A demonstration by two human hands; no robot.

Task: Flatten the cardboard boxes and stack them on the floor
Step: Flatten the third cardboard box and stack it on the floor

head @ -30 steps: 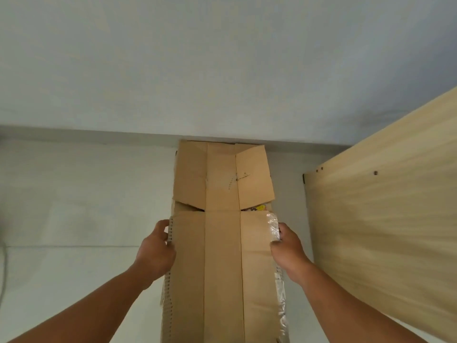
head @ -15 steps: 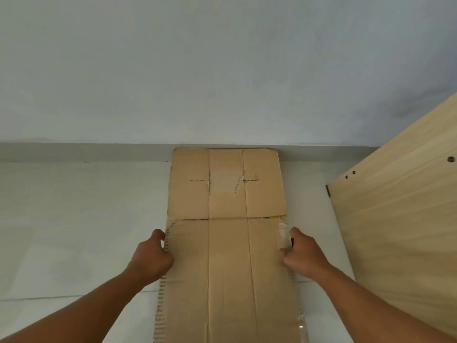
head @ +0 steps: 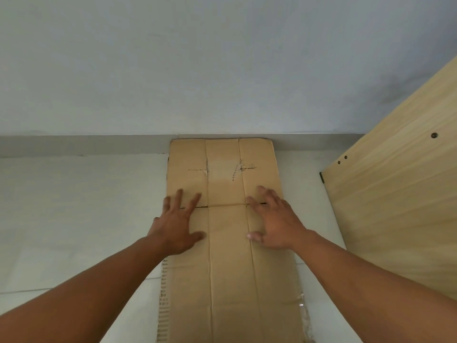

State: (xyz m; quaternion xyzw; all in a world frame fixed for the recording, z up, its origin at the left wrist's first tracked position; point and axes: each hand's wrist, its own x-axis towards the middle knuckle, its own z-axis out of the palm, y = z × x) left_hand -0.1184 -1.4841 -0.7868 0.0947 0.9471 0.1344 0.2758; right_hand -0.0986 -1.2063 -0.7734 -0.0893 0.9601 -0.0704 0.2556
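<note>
Corrugated cardboard (head: 230,280) flat on pale floor (head: 74,206) under left hand (head: 175,229) and right hand (head: 277,226), both grips apart.

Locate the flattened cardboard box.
Centre of the head view: the cardboard box lies flat on the floor, far edge at the baseboard, wooden panel to its right.

— What does the cardboard box (head: 227,280) look like?
— Plain brown and flattened. Two long creases run its length, and a slit crosses the middle between flaps and panel.
— Where does it lie?
— Flat on the white floor (head: 86,206), its far edge at the skirting (head: 86,144). The left edge shows corrugation, and the near right has clear tape.
</note>
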